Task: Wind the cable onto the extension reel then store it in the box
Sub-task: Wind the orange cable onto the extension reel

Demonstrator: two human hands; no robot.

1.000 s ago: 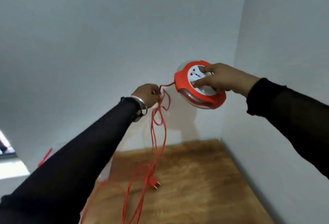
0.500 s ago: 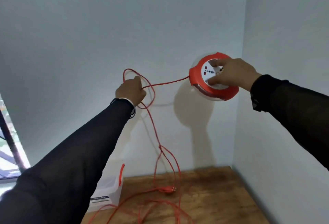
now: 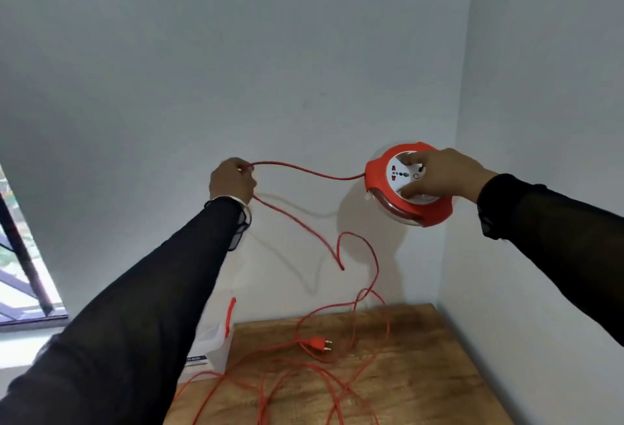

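Note:
My right hand (image 3: 442,176) grips the round red extension reel (image 3: 381,184) by its white socket face, held up in the air near the room corner. A thin red cable (image 3: 304,171) runs from the reel's left side to my left hand (image 3: 231,181), which is closed around it at about the same height. Below my left hand the cable hangs down in loops and lies tangled on the wooden table (image 3: 422,374). The cable's red plug (image 3: 317,344) rests on the table. A clear plastic box (image 3: 216,343) with a red latch stands at the table's left edge, partly hidden by my left arm.
Pale walls meet in a corner just right of the reel (image 3: 462,120). A window with a dark frame (image 3: 23,272) is at the lower left. Loose cable loops cover much of the table's near side.
My left hand has drawn out to the left, away from the reel, with more cable stretched between them. The view has tilted up a little; the plug and loops have shifted on the table.

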